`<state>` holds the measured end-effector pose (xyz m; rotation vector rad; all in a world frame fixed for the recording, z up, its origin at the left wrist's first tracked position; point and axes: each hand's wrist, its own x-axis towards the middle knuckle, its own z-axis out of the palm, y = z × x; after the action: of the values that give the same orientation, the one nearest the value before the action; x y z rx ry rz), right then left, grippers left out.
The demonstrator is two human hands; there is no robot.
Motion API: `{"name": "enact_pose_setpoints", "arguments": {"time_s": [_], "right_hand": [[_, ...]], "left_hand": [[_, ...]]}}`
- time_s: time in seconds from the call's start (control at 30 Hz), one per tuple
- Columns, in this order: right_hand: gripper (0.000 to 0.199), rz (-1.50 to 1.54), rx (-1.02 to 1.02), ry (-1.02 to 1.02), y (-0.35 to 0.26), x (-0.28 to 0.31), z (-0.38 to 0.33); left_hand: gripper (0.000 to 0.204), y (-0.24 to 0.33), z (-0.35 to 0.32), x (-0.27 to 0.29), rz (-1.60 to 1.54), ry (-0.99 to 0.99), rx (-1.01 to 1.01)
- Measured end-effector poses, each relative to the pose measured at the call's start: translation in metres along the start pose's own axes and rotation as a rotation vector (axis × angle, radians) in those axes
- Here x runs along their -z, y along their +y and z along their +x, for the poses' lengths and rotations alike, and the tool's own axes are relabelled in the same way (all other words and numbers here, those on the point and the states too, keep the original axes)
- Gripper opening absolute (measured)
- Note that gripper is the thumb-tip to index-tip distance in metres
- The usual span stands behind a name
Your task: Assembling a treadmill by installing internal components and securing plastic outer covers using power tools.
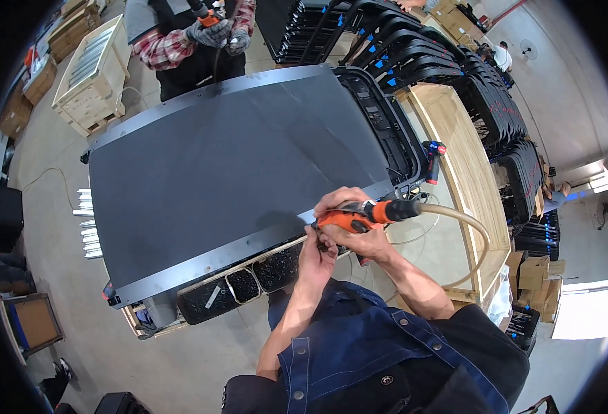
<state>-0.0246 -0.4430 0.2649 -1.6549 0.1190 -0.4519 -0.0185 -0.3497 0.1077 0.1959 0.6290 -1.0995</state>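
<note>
My right hand (366,238) is closed around an orange and black power driver (345,219), whose tan hose (480,231) curves away to the right. Just below the driver's nose is my left hand (316,259), its fingertips pinched together; whatever they hold is too small to make out. Both hands are over the near metal rail (249,243) of what looks like a treadmill deck, close to its right end. A dark grey belt (228,159) covers most of the deck. Black bins of small screws (276,268) hang along the near side, left of my hands.
Across the deck a co-worker's gloved hands (218,34) hold another orange driver (209,18). A wooden crate (466,200) stands at the right, beside a red and black cordless tool (434,162). Black frames (414,58) are stacked behind. Metal bars (89,224) stick out at left.
</note>
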Motion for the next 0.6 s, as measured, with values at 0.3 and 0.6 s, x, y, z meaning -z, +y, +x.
{"name": "enact_pose_setpoints", "arguments": {"time_s": [0.3,0.6], "right_hand": [[0.031,-0.125,-0.008,-0.202,0.009,-0.008,0.024],[0.037,-0.272,-0.039,-0.236,0.014,-0.002,0.019]], "left_hand": [[0.029,0.016,-0.055,0.013,0.446,-0.092,-0.098],[0.029,0.028,-0.071,0.032,0.556,-0.136,-0.135]]}}
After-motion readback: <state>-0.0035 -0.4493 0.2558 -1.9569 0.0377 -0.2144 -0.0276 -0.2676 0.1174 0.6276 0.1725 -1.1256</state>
